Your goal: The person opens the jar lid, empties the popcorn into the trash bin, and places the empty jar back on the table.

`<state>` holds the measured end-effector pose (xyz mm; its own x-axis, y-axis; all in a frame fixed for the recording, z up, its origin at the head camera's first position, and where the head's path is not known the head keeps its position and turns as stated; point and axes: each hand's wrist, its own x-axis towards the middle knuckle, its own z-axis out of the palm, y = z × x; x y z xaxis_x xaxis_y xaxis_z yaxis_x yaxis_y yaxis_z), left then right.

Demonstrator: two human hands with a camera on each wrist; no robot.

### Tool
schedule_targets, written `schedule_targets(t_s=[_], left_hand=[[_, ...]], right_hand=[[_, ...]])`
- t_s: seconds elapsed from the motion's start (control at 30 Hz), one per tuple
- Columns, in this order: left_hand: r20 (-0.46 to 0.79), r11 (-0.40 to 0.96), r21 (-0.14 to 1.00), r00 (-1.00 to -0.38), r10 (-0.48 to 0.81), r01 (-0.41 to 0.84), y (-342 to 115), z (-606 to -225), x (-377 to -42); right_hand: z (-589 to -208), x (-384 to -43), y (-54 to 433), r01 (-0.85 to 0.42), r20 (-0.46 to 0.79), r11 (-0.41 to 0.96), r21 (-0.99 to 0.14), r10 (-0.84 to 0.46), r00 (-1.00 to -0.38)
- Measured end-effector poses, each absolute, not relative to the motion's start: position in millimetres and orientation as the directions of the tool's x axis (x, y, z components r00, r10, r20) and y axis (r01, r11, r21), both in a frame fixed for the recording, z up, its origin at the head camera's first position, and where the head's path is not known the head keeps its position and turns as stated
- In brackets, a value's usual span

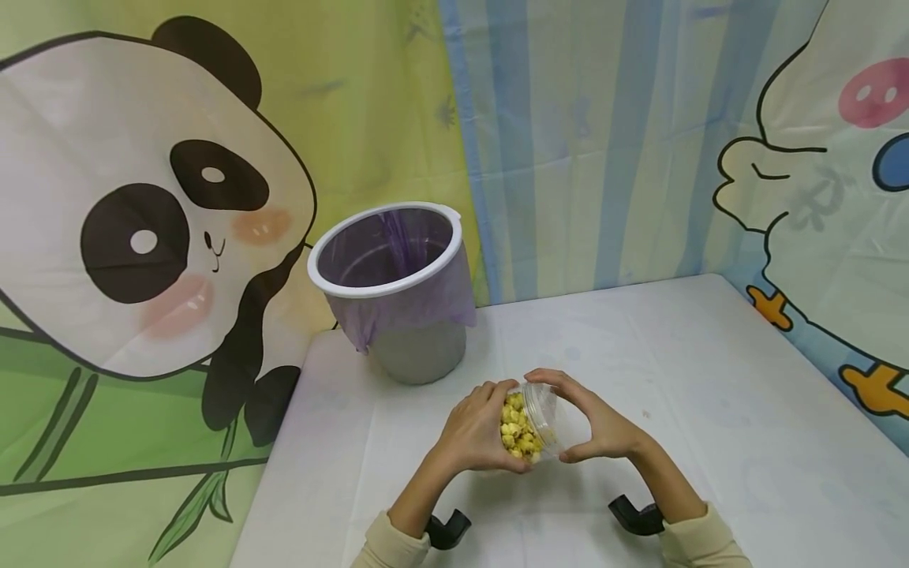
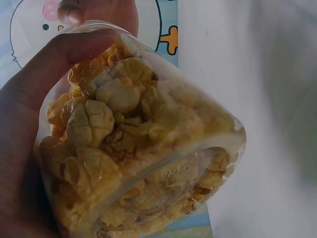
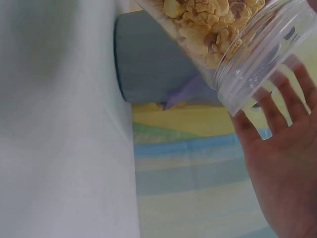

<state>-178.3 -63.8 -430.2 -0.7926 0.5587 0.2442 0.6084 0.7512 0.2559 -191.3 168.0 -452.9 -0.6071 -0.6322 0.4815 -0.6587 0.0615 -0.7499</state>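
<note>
A clear plastic jar of yellow popcorn (image 1: 520,427) is held tilted on its side above the table, base toward the left. My left hand (image 1: 477,430) grips the jar's body, thumb below and fingers over the top. In the left wrist view the popcorn (image 2: 119,124) shows through the wall and the ridged base. At the other end sits a clear lid (image 3: 267,54). My right hand (image 1: 600,418) curves around this lid with fingers and thumb at its edges, the palm apart from it. Some right fingers show through the clear plastic in the right wrist view.
A grey bin (image 1: 419,351) with a white rim and purple liner stands at the table's back left. The white-covered table (image 1: 639,347) extends right of the hands. Printed cartoon curtains (image 1: 554,142) hang behind and at both sides.
</note>
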Motion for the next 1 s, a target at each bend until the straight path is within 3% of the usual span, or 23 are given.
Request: schedule_targets(t_s=[0.17, 0.3, 0.5, 0.73, 1.0], left_hand=[[0.247, 0.746, 0.278, -0.795, 0.554, 0.606, -66, -432, -178], [0.254, 0.753, 0.281, -0.802, 0.54, 0.596, -68, -432, -178], [0.255, 0.759, 0.283, -0.809, 0.53, 0.587, -69, -431, -177], [0.242, 0.765, 0.297, -0.82, 0.519, 0.571, -70, -433, -178], [0.226, 0.768, 0.32, -0.832, 0.508, 0.555, -72, -436, -178]], right_hand=[[-455, -194, 171, -0.727, 0.548, 0.015, -0.686, -0.647, -0.53], [-453, -195, 177, -0.748, 0.578, 0.016, -0.664, -0.623, -0.527], [-450, -200, 196, -0.729, 0.574, 0.149, -0.668, -0.521, -0.632], [-460, -213, 225, -0.527, 0.42, 0.568, -0.633, -0.321, -0.849], [-487, -231, 256, -0.33, 0.321, 0.811, -0.482, -0.187, -0.928]])
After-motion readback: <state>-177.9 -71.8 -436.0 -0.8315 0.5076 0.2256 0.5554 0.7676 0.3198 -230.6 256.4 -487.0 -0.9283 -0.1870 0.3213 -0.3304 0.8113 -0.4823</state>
